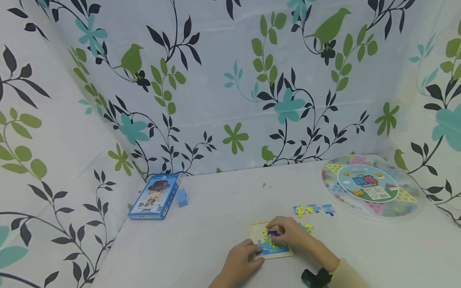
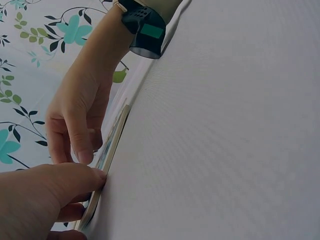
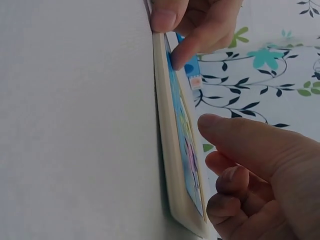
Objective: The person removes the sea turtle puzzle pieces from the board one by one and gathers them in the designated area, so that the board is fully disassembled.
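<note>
The left hand point(image 1: 240, 260) grips the near left corner of a wooden puzzle tray point(image 1: 257, 229), its thumb against the outer edge and a fingertip on the blue part of the puzzle; the right hand point(image 1: 292, 232) is over the tray's right side, fingers curled and thumb extended; whether it pinches a piece cannot be told. The tray lies flat on the white bench point(image 1: 209, 224), between the two hands; fitted pieces point(image 1: 270, 249) in blue, green and yellow fill its near part, with purple close to the right fingertips; bare pale wood shows toward its far left corner. Just beyond the right hand a few loose pieces point(image 1: 329, 209) lie in a short row, and another piece point(image 1: 307, 227) lies nearer, partly hidden by that hand; a dark device point(image 2: 147, 32) is strapped to the right wrist. At the far left of the bench lies a blue box point(image 1: 155, 198) with a cartoon figure, a small blue block point(image 1: 181, 197) just beside it; at the far right lies a round game board point(image 1: 367, 182); leaf-and-bird cloth point(image 1: 216, 80) hangs behind.
</note>
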### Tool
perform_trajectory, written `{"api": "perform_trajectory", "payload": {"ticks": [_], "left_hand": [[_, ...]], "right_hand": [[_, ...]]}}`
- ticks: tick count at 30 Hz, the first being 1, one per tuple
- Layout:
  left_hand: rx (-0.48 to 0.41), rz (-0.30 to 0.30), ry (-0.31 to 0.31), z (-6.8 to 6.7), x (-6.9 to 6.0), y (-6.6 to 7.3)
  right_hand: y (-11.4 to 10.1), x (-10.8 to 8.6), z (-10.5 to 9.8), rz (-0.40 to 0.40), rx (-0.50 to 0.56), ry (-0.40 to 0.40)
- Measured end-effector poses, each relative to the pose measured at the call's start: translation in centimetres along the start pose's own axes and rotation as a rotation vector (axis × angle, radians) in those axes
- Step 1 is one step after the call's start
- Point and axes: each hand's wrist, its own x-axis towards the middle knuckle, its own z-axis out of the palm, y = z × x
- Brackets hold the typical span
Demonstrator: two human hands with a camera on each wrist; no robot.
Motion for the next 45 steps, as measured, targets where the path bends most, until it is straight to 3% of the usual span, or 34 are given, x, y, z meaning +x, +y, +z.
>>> {"api": "perform_trajectory", "payload": {"ticks": [5,16,27,37,45], "left_hand": [[0.016,0.023,0.01,0.23,0.04,-0.18],[0.014,0.024,0.013,0.3,0.05,-0.2],[0.002,0.044,0.02,0.29,-0.06,-0.26],[-0.011,0.011,-0.003,-0.07,0.08,0.01],[0.005,0.0,-0.012,-0.22,0.15,0.17]], "right_hand": [[-0.13,-0.13,0.26,0.044,0.002,-0.026],[0.01,-0.24,0.5,0.014,-0.017,-0.034],[-0.1,-0.38,0.54,0.013,0.034,-0.039],[-0.59,-0.24,0.45,0.093,0.027,-0.046],[-0.21,-0.14,0.6,0.099,0.034,-0.034]]}}
